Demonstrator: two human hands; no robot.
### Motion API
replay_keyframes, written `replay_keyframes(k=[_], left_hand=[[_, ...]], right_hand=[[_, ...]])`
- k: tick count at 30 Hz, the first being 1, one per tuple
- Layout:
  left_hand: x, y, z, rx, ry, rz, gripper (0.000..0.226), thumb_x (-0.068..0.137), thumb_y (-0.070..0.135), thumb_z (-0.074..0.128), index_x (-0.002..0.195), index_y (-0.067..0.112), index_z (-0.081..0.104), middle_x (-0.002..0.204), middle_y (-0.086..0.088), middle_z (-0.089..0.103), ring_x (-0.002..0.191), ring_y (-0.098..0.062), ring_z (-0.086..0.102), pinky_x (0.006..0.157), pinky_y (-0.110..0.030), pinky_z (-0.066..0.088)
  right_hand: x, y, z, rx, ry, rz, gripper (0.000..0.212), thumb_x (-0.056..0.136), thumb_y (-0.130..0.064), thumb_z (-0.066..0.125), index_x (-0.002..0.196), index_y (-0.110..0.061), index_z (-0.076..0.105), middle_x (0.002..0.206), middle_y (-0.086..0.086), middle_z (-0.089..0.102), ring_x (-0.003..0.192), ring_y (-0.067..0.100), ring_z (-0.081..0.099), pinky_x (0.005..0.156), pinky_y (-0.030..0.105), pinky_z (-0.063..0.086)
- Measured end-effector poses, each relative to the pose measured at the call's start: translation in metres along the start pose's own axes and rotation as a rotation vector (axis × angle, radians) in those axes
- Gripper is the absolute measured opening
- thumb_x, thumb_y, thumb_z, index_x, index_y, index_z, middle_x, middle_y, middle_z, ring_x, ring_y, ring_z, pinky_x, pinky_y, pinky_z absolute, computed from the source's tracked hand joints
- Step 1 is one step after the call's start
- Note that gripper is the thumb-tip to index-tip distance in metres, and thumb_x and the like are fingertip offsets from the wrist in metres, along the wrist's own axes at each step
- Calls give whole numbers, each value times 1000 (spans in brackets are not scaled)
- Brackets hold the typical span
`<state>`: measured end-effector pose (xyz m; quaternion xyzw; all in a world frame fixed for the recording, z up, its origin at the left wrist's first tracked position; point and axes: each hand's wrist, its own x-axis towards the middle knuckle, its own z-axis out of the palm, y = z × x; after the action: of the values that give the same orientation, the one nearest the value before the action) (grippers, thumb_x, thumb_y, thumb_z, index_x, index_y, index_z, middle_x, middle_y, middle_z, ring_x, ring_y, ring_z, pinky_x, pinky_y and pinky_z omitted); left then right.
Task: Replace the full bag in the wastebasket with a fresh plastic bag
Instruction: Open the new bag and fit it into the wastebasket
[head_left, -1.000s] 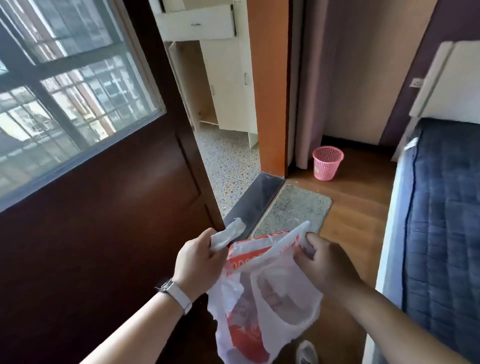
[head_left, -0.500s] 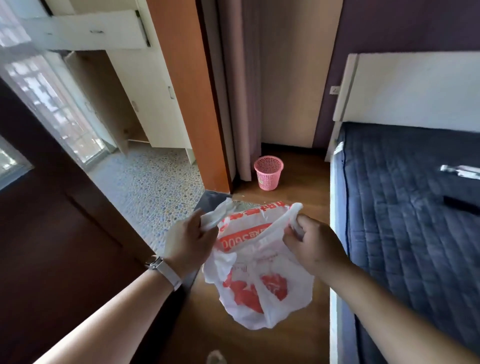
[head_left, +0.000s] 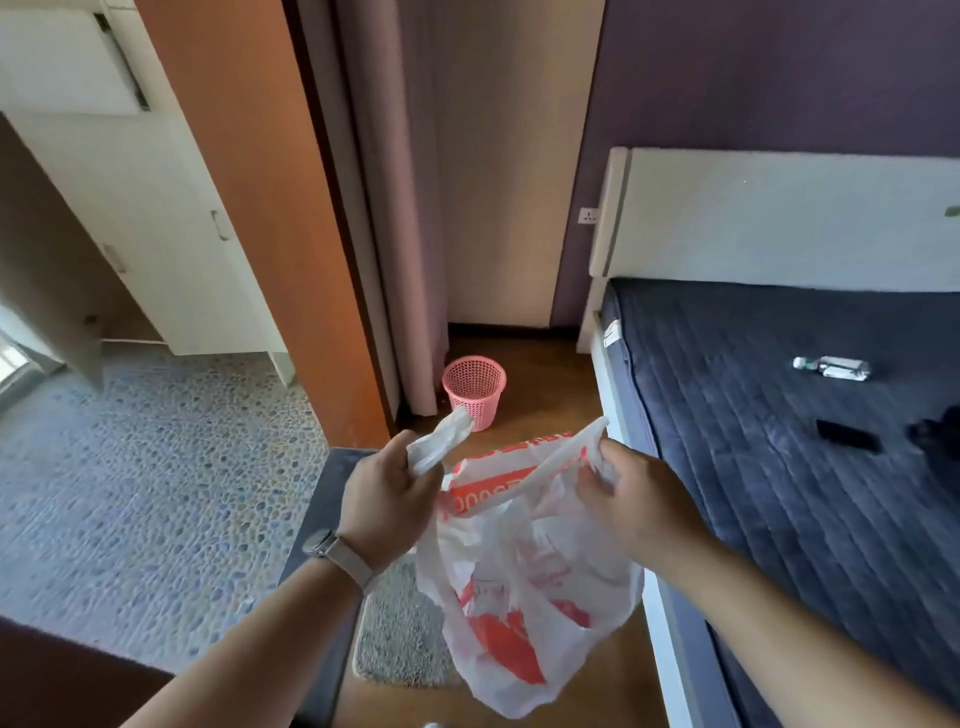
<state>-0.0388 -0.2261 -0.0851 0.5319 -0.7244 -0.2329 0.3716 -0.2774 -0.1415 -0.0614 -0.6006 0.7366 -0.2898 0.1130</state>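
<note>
A white plastic bag (head_left: 524, 613) with red print hangs between my hands in front of me. My left hand (head_left: 387, 501) grips one handle, which sticks up past the thumb. My right hand (head_left: 636, 499) grips the other handle, and the bag's mouth is stretched partly open between them. A pink mesh wastebasket (head_left: 474, 391) stands on the wooden floor ahead, beside a curtain, with no bag visible in it. It is well beyond my hands.
A bed with a dark blue quilted mattress (head_left: 779, 415) fills the right side, with a water bottle (head_left: 831, 368) and a dark object (head_left: 847, 441) on it. A grey mat (head_left: 400, 644) lies underfoot. A doorway on the left opens onto a pebble-patterned floor (head_left: 156, 467) and white cupboards (head_left: 171, 249).
The view has swung right and I have come closer to the wastebasket, which now appears larger. Both hands keep hold of the bag's handles.
</note>
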Motion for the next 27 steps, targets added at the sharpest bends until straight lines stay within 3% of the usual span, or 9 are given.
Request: replay_keyframes(k=[2,8,11,15,18,21,24,27], left_hand=[[33,-11,1,-16,-36,20,14,76,28,52,64,27,45,47,6,50,42,-9,44,42,-29,33],[105,-20,23,-92,-81,52,21,77,30,52,60,30,40,56,23,57,45,-5,50,40,-26,30],[138,-24,47,-117,-107,46,21,77,32,53,59,27,41,53,17,57,44,-6,50,39,-31,34],[182,-23,88,-100,-166,50,19,77,35,51,65,20,46,50,2,54,42,-12,48,39,-41,39],[221,-20,124,13,-182,129,17,75,32,54,64,31,41,49,5,53,42,-11,45,39,-29,33],[265,-10,169,75,-192,120,10,76,40,52,71,38,44,51,3,57,46,-16,54,39,-30,37],[307,13,216,74,-169,81,15,73,45,47,71,31,45,50,1,54,47,-21,55,41,-38,43],[351,43,255,141,-168,193,22,69,44,44,68,22,44,50,3,50,50,-25,53,43,-34,40]], right_hand=[[23,-11,7,0,25,-4,40,91,-29,58,59,-28,34,50,-12,43,54,-1,51,43,12,35],[80,-8,20,-28,-9,82,34,94,-35,53,64,-32,38,60,-21,51,53,0,53,43,9,34],[111,4,23,3,-2,97,36,94,-33,53,63,-32,35,58,-19,48,57,-9,54,45,6,37],[156,43,31,13,-10,134,34,94,-36,52,65,-29,36,61,-14,54,53,2,53,47,11,40],[199,79,33,63,-47,132,24,93,-43,51,74,-28,47,68,-14,61,61,1,60,52,13,48],[252,116,23,55,-51,104,24,93,-37,52,71,-30,44,58,-15,49,58,-2,54,48,9,36],[305,157,4,3,-68,104,32,93,-34,53,66,-28,36,53,-11,41,50,9,45,45,16,26],[354,195,-17,-47,-77,85,33,91,-33,54,66,-27,34,54,-8,38,50,13,41,46,21,26]])
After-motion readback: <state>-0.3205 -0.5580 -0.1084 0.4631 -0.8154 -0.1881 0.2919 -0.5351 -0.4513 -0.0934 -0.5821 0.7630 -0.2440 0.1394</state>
